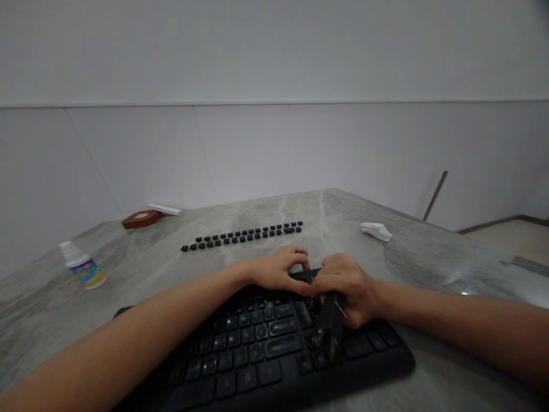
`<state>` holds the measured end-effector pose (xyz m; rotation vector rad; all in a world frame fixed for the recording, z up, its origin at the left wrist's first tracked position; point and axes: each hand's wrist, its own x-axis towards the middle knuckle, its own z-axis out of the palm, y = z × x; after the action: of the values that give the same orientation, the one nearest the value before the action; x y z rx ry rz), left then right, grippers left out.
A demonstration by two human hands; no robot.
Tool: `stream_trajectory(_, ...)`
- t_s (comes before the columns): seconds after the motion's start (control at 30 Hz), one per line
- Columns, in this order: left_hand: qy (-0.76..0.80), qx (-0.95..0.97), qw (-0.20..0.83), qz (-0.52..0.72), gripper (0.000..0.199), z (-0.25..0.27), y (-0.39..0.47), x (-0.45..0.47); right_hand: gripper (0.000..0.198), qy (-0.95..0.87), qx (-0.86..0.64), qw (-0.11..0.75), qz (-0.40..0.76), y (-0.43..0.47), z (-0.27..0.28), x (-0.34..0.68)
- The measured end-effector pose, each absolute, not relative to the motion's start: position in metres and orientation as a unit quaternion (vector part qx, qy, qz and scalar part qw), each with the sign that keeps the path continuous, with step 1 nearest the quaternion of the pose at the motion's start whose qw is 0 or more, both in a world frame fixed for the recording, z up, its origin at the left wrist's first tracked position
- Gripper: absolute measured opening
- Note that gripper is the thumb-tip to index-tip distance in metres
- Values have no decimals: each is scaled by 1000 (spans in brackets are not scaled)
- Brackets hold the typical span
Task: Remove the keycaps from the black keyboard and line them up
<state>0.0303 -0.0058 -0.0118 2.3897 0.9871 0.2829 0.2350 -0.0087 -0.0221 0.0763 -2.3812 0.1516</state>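
Observation:
A black keyboard lies at the front of the grey marbled table, partly covered by my forearms. My left hand is at its back edge, fingers bent over the rim and thumb on top, touching my right hand. My right hand is closed in a fist around a black keycap puller, its handle pointing down toward me over the right-hand keys. A thin wire sticks out beside the handle; the puller's far end is hidden in the fist. Beyond the keyboard, small black keycaps are set out in two long rows.
To the left stands a tilted-looking white spray bottle with a coloured label. Near the wall lie a reddish-brown wooden object and a white strip. A crumpled white tissue is at the right. A white wall borders the back.

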Motion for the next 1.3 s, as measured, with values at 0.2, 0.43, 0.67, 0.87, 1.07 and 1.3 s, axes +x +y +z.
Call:
stream_trajectory(0.2, 368, 886, 264, 104, 42, -11, -6, 31, 26, -930, 49, 361, 49, -10, -21, 234)
stream_trajectory(0.43, 362, 892, 249, 107, 40, -12, -6, 32, 36, -934, 58, 353, 13, -9, -21, 234)
stream_trajectory(0.67, 364, 890, 251, 111, 42, -14, -5, 31, 24, -933, 69, 352, -19, -10, -19, 234)
stream_trajectory(0.87, 370, 888, 250, 108, 44, -12, -7, 32, 19, -928, 83, 360, -45, -13, -17, 235)
stream_trajectory(1.07, 367, 888, 257, 104, 52, -11, -8, 30, 15, -934, 59, 352, 2, -14, -16, 236)
stream_trajectory(1.3, 338, 889, 290, 107, 44, -11, -5, 25, 15, -909, -128, 284, 277, -5, -15, 236)
